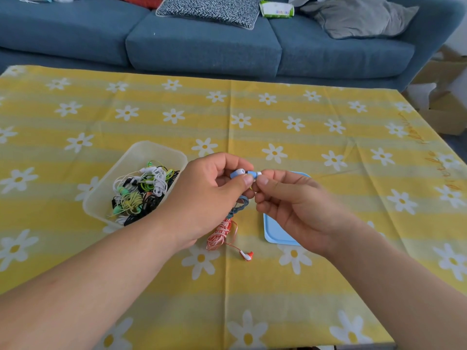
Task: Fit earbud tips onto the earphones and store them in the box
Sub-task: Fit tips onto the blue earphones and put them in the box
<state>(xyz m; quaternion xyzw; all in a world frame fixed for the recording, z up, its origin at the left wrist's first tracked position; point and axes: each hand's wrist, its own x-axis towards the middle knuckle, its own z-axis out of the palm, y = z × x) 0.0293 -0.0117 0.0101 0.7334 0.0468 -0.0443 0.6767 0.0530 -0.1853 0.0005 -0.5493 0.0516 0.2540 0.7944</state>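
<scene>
My left hand (207,195) grips a pair of blue earphones (238,173) above the table; their grey-blue cable (240,204) hangs in a bundle below the fingers. My right hand (290,200) pinches the white tip (258,174) at the end of one blue earbud, thumb and forefinger against it. A red-and-white earphone set (222,233) lies coiled on the cloth below my hands, one earbud (247,255) trailing to the right. The clear plastic box (141,152) on the left holds several tangled earphones (141,190).
A light blue lid (274,231) lies on the table, partly under my right hand. The table wears a yellow daisy-print cloth (278,286). Behind it stands a blue sofa (202,46) with cushions. Cardboard boxes (449,117) sit at the far right.
</scene>
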